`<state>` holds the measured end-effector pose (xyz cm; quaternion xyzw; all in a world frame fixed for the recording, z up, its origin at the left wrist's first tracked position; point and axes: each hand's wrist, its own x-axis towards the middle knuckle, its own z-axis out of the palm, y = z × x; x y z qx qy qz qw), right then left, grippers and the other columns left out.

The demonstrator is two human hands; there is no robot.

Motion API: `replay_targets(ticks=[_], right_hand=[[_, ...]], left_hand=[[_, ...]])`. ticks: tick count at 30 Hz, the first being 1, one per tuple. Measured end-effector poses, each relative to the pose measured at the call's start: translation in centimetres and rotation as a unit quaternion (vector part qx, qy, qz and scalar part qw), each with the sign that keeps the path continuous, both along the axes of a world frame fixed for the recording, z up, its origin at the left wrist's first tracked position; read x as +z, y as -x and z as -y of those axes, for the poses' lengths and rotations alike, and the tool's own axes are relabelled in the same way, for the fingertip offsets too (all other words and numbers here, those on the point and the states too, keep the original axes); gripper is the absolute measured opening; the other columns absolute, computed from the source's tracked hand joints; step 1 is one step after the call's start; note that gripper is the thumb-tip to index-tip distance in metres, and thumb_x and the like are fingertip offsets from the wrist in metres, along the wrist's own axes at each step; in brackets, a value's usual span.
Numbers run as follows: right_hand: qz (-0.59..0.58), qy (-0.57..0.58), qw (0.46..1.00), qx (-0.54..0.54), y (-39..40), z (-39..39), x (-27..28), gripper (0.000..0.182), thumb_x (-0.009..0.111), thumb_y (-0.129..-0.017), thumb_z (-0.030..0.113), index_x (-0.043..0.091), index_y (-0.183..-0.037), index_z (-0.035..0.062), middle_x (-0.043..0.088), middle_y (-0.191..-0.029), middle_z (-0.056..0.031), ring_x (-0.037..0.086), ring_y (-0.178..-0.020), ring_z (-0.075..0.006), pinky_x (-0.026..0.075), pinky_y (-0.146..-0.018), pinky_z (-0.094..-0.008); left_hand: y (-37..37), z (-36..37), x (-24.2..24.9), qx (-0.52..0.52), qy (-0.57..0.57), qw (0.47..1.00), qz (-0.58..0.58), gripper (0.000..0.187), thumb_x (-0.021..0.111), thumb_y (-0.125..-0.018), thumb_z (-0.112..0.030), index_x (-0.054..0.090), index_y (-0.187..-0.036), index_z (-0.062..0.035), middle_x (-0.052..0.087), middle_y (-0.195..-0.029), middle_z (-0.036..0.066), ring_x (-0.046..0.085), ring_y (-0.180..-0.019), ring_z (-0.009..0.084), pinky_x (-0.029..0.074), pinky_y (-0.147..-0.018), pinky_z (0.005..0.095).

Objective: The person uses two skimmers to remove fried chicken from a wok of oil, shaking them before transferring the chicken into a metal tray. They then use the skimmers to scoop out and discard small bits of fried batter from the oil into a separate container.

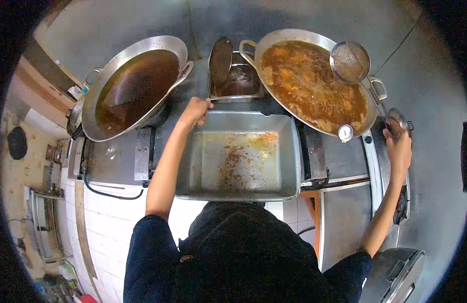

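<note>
My right hand point(398, 143) is closed around the handle of a round strainer point(350, 62), whose mesh bowl is over the right edge of a big wok point(314, 86) of bubbling brown oil with pieces frying in it. A dial thermometer point(346, 133) sits at the wok's near rim. My left hand point(196, 111) is closed at the far left corner of a grey rectangular tray point(289, 151); whatever its fingers hold is too small to make out. Crumbs and oil lie on the tray's bottom.
On the left stands another wok point(137, 93) with dark, still oil. Between the woks, a metal container point(238, 81) holds dark liquid, with a dark round strainer point(221, 61) resting on it. A lidded container point(405, 275) is at the lower right.
</note>
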<state>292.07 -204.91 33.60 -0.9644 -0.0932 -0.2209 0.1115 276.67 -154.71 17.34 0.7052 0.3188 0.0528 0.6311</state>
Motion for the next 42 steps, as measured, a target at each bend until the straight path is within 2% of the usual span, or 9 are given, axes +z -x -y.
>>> replay_targets(ticks=[3,5,16,19,25,31,35,38,42], right_hand=[[0.002,-0.029,1.0,0.003,0.4,0.2,0.3,0.029,0.065,-0.081,0.028,0.064,-0.109,0.0208,0.065,-0.1,-0.0151,0.061,-0.093,-0.0325,0.047,-0.079,-0.0412],[-0.004,-0.047,0.999,-0.012,1.0,0.1,0.7,0.029,0.063,-0.082,0.022,0.064,-0.11,0.016,0.065,-0.101,-0.0155,0.062,-0.096,-0.0303,0.046,-0.081,-0.0376],[-0.015,-0.025,0.999,-0.04,2.5,0.2,0.6,0.03,0.062,-0.083,0.019,0.063,-0.113,0.0144,0.064,-0.105,-0.0148,0.062,-0.1,-0.0288,0.046,-0.082,-0.0354],[0.01,-0.026,1.0,0.005,1.5,1.2,-0.6,0.031,0.063,-0.083,0.026,0.063,-0.112,0.0187,0.065,-0.1,-0.0148,0.061,-0.093,-0.0341,0.047,-0.078,-0.0414],[-0.034,-0.024,0.998,-0.055,3.1,-0.5,-0.2,0.03,0.062,-0.083,0.025,0.062,-0.113,0.0206,0.065,-0.085,-0.0179,0.063,-0.079,-0.0352,0.049,-0.069,-0.0418],[0.044,0.067,0.993,-0.081,3.3,-0.4,-2.0,0.03,0.062,-0.084,0.023,0.062,-0.114,0.0223,0.059,-0.067,-0.0163,0.055,-0.06,-0.0323,0.045,-0.064,-0.0391],[0.004,-0.002,0.996,-0.086,4.3,-1.1,-1.9,0.031,0.063,-0.082,0.02,0.063,-0.113,0.0213,0.049,-0.058,-0.0187,0.047,-0.05,-0.0269,0.041,-0.055,-0.0374],[0.04,0.033,0.995,-0.079,4.8,-0.4,-1.9,0.033,0.064,-0.08,0.016,0.063,-0.113,0.0191,0.048,-0.058,-0.0184,0.047,-0.049,-0.0235,0.04,-0.054,-0.0361],[0.011,-0.028,0.997,-0.077,5.4,-0.4,-1.4,0.034,0.064,-0.079,0.015,0.064,-0.112,0.0183,0.053,-0.06,-0.016,0.054,-0.052,-0.0227,0.041,-0.055,-0.0371]], left_hand=[[0.4,-1.0,-3.2,0.004,0.006,1.0,-0.001,0.03,0.047,-0.093,-0.025,0.055,-0.083,0.0017,0.038,-0.048,0.002,0.036,-0.036,0.0132,0.024,-0.033,0.0306],[0.7,-1.5,-4.7,0.032,0.033,0.999,-0.007,0.029,0.046,-0.093,-0.025,0.054,-0.081,0.0009,0.036,-0.047,0.001,0.035,-0.034,0.013,0.023,-0.032,0.0307],[5.3,0.7,-3.8,0.071,-0.022,0.997,-0.005,0.03,0.044,-0.094,-0.026,0.053,-0.084,0.0005,0.039,-0.048,0.001,0.035,-0.033,0.0116,0.025,-0.03,0.029],[6.8,1.2,-3.3,0.077,-0.031,0.996,-0.024,0.029,0.044,-0.095,-0.027,0.052,-0.086,0.0003,0.04,-0.048,0.001,0.035,-0.034,0.0108,0.026,-0.031,0.0282],[9.8,2.9,-0.7,0.067,0.021,0.997,-0.028,0.029,0.044,-0.096,-0.029,0.051,-0.09,-0.002,0.04,-0.053,-0.001,0.033,-0.037,0.0079,0.024,-0.032,0.0261],[10.6,5.6,0.9,0.046,0.021,0.998,-0.04,0.027,0.043,-0.096,-0.029,0.05,-0.091,-0.0042,0.039,-0.055,-0.002,0.03,-0.038,0.0063,0.022,-0.033,0.0244],[11.0,7.0,0.9,0.029,0.058,0.998,-0.026,0.027,0.042,-0.097,-0.029,0.051,-0.092,-0.004,0.037,-0.054,-0.003,0.029,-0.037,0.0057,0.021,-0.033,0.0242],[10.9,8.0,0.9,0.025,0.053,0.998,-0.014,0.027,0.042,-0.097,-0.029,0.051,-0.092,-0.0036,0.035,-0.052,-0.003,0.029,-0.037,0.0056,0.021,-0.033,0.0248],[10.0,9.3,1.3,0.03,0.011,0.999,0.032,0.029,0.042,-0.097,-0.029,0.053,-0.091,-0.0024,0.035,-0.05,-0.004,0.033,-0.036,0.006,0.023,-0.032,0.0254]])
